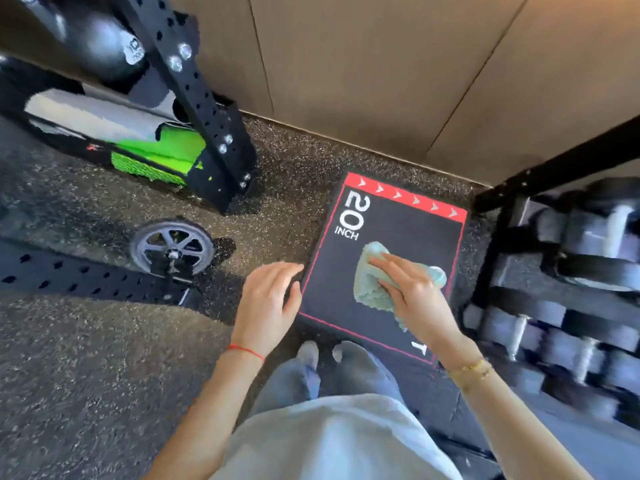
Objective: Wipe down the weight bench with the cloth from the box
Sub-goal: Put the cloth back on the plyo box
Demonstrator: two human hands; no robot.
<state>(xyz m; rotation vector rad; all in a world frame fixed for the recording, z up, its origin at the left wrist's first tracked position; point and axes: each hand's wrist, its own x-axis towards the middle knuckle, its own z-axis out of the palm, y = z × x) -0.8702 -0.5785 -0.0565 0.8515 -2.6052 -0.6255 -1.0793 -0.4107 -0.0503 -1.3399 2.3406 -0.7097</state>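
Note:
A black box with a red border and the marking "20 INCH" stands on the floor in front of me. A pale green cloth lies crumpled on its top. My right hand rests on the cloth, fingers closing around it. My left hand hovers at the box's left edge, fingers apart and empty. At the left, a black perforated frame with a small wheel may belong to the weight bench; its pad is out of view.
A dumbbell rack with several dumbbells stands close on the right. A black perforated upright rises at the upper left, with green and white items behind it. A tan wall runs behind the box. Speckled rubber floor lies on the left.

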